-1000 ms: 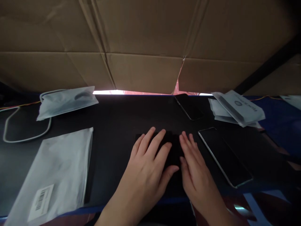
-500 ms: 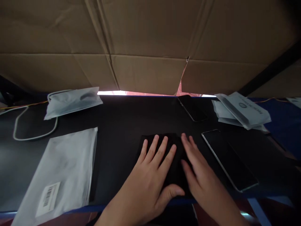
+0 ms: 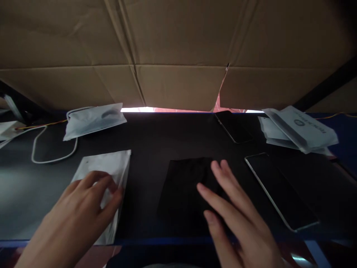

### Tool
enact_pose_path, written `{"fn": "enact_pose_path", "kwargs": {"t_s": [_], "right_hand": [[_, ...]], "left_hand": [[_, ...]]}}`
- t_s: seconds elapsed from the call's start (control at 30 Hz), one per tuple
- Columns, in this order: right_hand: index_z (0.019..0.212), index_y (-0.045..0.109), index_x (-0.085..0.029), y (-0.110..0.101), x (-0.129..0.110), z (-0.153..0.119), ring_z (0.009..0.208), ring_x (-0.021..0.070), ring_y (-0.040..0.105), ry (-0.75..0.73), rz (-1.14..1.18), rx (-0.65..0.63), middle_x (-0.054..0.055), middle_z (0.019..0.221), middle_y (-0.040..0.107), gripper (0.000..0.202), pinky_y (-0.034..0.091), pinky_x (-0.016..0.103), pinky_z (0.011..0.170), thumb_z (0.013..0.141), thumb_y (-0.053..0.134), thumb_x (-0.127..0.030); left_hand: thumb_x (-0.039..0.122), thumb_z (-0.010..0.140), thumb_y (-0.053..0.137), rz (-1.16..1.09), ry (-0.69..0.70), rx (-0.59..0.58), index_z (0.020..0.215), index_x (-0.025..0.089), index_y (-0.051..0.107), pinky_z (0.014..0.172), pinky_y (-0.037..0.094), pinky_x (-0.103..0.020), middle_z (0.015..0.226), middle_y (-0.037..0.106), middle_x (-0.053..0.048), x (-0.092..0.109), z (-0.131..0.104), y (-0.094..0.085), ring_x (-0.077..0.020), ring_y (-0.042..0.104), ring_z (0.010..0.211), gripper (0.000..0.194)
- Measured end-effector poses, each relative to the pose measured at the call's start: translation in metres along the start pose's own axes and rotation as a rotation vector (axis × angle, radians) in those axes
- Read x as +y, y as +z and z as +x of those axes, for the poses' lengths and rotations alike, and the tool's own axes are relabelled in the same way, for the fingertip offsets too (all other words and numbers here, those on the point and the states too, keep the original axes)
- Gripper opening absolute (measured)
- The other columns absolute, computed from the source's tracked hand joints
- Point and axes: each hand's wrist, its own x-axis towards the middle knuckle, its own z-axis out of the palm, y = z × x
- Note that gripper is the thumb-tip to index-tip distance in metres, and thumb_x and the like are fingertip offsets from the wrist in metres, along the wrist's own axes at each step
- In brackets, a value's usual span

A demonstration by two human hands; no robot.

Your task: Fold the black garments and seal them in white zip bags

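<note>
My left hand (image 3: 83, 204) is over a frosted white zip bag (image 3: 100, 160), its fingers curled onto the bag near the right edge. The hand and wrist cover much of the bag, and its barcode label is hidden. A flat black folded cloth or pouch (image 3: 184, 186) lies on the black table; the dim light hides which. Over its right side is my right hand (image 3: 237, 212), open with fingers apart, holding nothing. Right of this hand lies a phone-like dark slab (image 3: 281, 190) with a light rim.
A second dark phone (image 3: 234, 126) lies farther back. Printed white pouches (image 3: 304, 130) are stacked at the back right. Another white pouch (image 3: 95, 119) and a white cable (image 3: 35, 149) sit at the back left. A cardboard wall (image 3: 178, 85) stands behind the black tabletop (image 3: 145, 137).
My left hand has left the black cloth and moved left onto the zip bag, which has shifted slightly right. My right hand has lifted a little and spread its fingers.
</note>
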Motion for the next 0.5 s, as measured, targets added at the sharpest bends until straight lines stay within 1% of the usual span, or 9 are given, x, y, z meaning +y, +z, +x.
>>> {"fn": "enact_pose_path", "kwargs": {"t_s": [0.07, 0.13, 0.17, 0.23, 0.27, 0.33, 0.4, 0.47, 0.5], "right_hand": [[0.151, 0.066, -0.028, 0.008, -0.012, 0.011, 0.162, 0.0332, 0.044, -0.128, 0.020, -0.072, -0.002, 0.174, 0.048, 0.048, 0.057, 0.055, 0.122, 0.106, 0.055, -0.014], [0.144, 0.070, -0.022, 0.018, -0.022, 0.022, 0.160, 0.0290, 0.048, -0.261, 0.040, -0.168, -0.002, 0.166, 0.059, 0.042, 0.052, 0.048, 0.128, 0.108, 0.052, -0.012], [0.145, 0.069, -0.020, 0.023, -0.026, 0.027, 0.157, 0.0273, 0.051, -0.297, 0.045, -0.196, -0.002, 0.162, 0.064, 0.040, 0.049, 0.047, 0.130, 0.110, 0.051, -0.012], [0.148, 0.066, -0.018, 0.031, -0.031, 0.035, 0.149, 0.0254, 0.058, -0.312, 0.050, -0.224, -0.001, 0.154, 0.071, 0.039, 0.046, 0.046, 0.131, 0.113, 0.049, -0.013], [0.147, 0.065, -0.019, 0.034, -0.032, 0.037, 0.142, 0.0254, 0.061, -0.302, 0.046, -0.236, 0.000, 0.148, 0.074, 0.038, 0.048, 0.047, 0.128, 0.114, 0.049, -0.013], [0.142, 0.067, -0.021, 0.038, -0.032, 0.040, 0.125, 0.0257, 0.066, -0.276, 0.029, -0.286, 0.002, 0.133, 0.079, 0.034, 0.055, 0.048, 0.116, 0.112, 0.053, -0.012], [0.134, 0.069, -0.023, 0.041, -0.029, 0.039, 0.109, 0.0255, 0.066, -0.273, 0.007, -0.365, 0.001, 0.120, 0.080, 0.030, 0.059, 0.049, 0.106, 0.109, 0.059, -0.010], [0.127, 0.071, -0.024, 0.042, -0.024, 0.036, 0.105, 0.0246, 0.064, -0.277, 0.007, -0.437, 0.000, 0.115, 0.079, 0.027, 0.059, 0.048, 0.103, 0.106, 0.063, -0.009], [0.125, 0.071, -0.024, 0.043, -0.021, 0.035, 0.107, 0.0243, 0.064, -0.275, 0.021, -0.458, -0.001, 0.116, 0.079, 0.026, 0.058, 0.046, 0.105, 0.106, 0.064, -0.009]], "left_hand": [[0.051, 0.099, 0.054, 0.013, 0.029, -0.054, 0.088, 0.028, 0.075, 0.080, 0.062, -0.045, 0.105, 0.078, -0.005, 0.026, 0.000, 0.001, -0.0296, 0.077, 0.084, 0.032], [0.051, 0.103, 0.050, -0.072, 0.090, -0.059, 0.095, 0.029, 0.074, 0.070, 0.060, -0.036, 0.107, 0.077, -0.003, 0.048, -0.002, -0.001, -0.0237, 0.077, 0.080, 0.033], [0.051, 0.104, 0.051, -0.121, 0.121, -0.050, 0.097, 0.029, 0.073, 0.066, 0.059, -0.032, 0.106, 0.076, -0.002, 0.056, -0.003, -0.002, -0.0206, 0.075, 0.076, 0.032], [0.047, 0.105, 0.053, -0.175, 0.161, -0.019, 0.097, 0.028, 0.071, 0.060, 0.055, -0.027, 0.101, 0.074, 0.000, 0.068, -0.005, -0.005, -0.0160, 0.072, 0.071, 0.027], [0.044, 0.106, 0.054, -0.185, 0.175, 0.001, 0.096, 0.028, 0.070, 0.059, 0.054, -0.026, 0.098, 0.072, 0.001, 0.071, -0.005, -0.006, -0.0144, 0.071, 0.069, 0.025], [0.041, 0.106, 0.055, -0.172, 0.194, 0.063, 0.093, 0.027, 0.068, 0.058, 0.052, -0.025, 0.095, 0.070, 0.003, 0.072, -0.005, -0.008, -0.0122, 0.069, 0.066, 0.022], [0.038, 0.106, 0.054, -0.118, 0.195, 0.150, 0.092, 0.028, 0.066, 0.057, 0.048, -0.026, 0.096, 0.070, 0.004, 0.070, -0.004, -0.010, -0.0107, 0.068, 0.066, 0.021], [0.037, 0.106, 0.056, -0.047, 0.155, 0.278, 0.093, 0.028, 0.066, 0.061, 0.046, -0.028, 0.100, 0.070, 0.005, 0.067, -0.002, -0.011, -0.0114, 0.069, 0.072, 0.018], [0.036, 0.106, 0.057, -0.018, 0.125, 0.341, 0.094, 0.028, 0.066, 0.063, 0.045, -0.029, 0.101, 0.071, 0.005, 0.066, 0.000, -0.011, -0.0126, 0.069, 0.077, 0.017]]}}
